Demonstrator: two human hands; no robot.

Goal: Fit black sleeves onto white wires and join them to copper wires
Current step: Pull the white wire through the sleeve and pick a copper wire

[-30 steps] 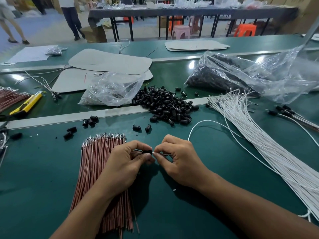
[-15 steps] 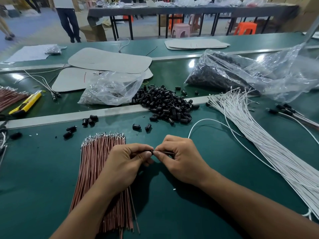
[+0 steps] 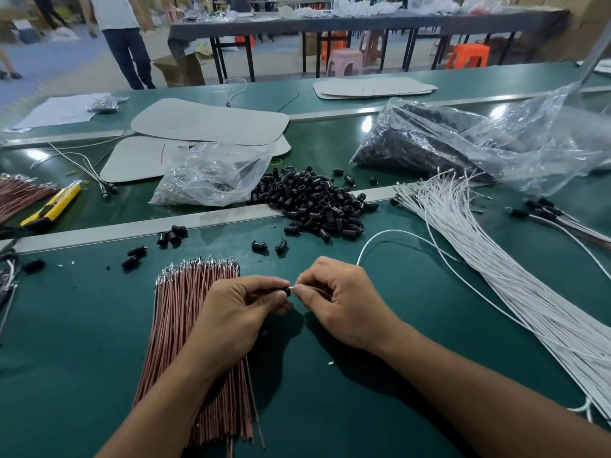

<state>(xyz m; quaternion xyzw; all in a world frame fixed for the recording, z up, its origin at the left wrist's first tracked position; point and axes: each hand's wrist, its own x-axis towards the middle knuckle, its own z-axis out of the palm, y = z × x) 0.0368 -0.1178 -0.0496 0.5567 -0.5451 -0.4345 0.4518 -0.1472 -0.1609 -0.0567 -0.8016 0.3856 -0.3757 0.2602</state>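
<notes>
Your left hand (image 3: 238,312) pinches a black sleeve (image 3: 286,291) between thumb and fingertips, with one end of it facing 3 o'clock. Just beside that end, a thin wire's bright metal tip (image 3: 292,287) points to 9 o'clock, clamped between thumb and forefinger of your right hand (image 3: 344,302). Sleeve and tip lie nearly along one 9-to-3 line, so the push should probably follow it.

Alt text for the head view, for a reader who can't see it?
Two hands meet over a green table: the left hand pinches a black sleeve while the right hand pinches a wire tip at its mouth. Copper wires lie under the left hand, a sleeve pile behind, white wires to the right.
</notes>
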